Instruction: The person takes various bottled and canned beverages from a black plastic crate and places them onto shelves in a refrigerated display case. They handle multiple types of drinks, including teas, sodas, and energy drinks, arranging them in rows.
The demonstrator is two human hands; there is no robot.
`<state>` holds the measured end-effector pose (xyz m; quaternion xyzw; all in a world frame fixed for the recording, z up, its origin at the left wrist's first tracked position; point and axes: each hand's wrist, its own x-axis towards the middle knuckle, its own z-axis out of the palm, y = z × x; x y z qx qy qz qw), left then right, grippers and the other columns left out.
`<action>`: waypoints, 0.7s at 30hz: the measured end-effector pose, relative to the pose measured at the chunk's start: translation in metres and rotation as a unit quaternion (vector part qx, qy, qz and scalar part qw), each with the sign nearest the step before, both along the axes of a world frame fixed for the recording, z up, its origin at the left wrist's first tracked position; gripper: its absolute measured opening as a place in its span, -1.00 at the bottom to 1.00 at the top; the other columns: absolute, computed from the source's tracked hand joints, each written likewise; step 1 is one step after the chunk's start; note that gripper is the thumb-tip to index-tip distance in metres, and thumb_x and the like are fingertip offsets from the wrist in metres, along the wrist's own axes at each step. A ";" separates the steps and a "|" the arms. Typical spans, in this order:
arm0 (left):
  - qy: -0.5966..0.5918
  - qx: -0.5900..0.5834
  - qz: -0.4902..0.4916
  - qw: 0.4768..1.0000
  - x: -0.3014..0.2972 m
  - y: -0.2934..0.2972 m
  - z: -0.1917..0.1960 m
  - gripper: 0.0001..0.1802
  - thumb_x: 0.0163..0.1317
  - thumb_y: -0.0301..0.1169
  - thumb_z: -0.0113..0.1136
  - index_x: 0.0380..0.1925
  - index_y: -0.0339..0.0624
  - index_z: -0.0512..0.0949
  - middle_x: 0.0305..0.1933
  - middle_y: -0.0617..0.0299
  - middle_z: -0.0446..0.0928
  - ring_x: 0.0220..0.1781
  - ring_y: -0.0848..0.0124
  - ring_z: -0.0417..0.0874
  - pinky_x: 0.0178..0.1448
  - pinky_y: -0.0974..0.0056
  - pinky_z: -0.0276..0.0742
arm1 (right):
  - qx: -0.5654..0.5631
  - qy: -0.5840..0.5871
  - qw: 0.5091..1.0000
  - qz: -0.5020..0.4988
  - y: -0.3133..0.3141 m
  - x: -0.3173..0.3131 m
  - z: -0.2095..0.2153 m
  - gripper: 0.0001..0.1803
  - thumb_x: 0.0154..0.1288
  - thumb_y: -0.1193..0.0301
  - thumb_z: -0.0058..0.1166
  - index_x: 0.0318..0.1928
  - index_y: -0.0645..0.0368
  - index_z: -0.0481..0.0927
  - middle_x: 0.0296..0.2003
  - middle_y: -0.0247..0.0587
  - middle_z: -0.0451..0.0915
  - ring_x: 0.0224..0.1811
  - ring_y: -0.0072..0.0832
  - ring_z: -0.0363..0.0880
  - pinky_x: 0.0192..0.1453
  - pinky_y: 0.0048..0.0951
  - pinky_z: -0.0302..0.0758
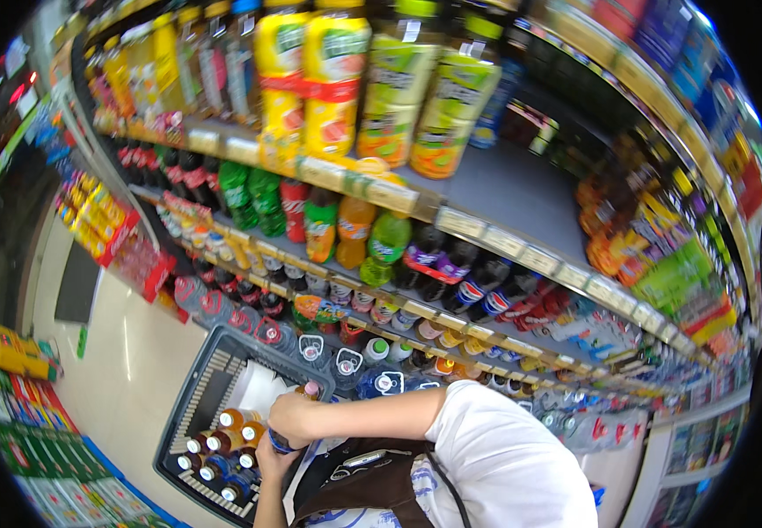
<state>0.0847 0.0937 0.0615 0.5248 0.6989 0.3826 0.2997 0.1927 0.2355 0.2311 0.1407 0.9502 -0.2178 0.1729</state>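
Note:
My right hand [291,417], its arm reaching in from the right, is closed round a drink bottle [311,388] with a pinkish cap. The cap sticks out above my fingers, and a dark blue part shows below them. My left hand [274,459] is closed against the bottle's lower part, just under the right. Both hands are over the near right side of a grey shopping basket [189,387]. Inside it, several white-capped bottles [223,444] with amber or dark contents stand close together. A white sheet or box [253,392] lies beside them.
Ahead, a long drinks shelf [487,231] holds yellow bottles [337,84], green-capped bottles [399,92] and cola bottles. Large water bottles [311,348] stand along its foot, next to the basket. Pale floor [126,352] runs along the left, past stacked cartons [47,458].

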 end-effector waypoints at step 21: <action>-0.201 0.253 -0.407 0.854 0.216 0.261 0.350 -0.52 -0.03 -0.47 0.25 -0.10 -0.35 0.33 -0.15 0.15 0.46 -0.11 0.43 0.48 -0.04 0.34 0.41 | 0.196 0.583 0.662 -0.428 0.075 0.256 0.153 -0.14 -0.08 0.41 0.18 0.23 0.25 0.01 0.13 0.06 0.16 0.16 -0.06 0.18 0.18 -0.24 0.21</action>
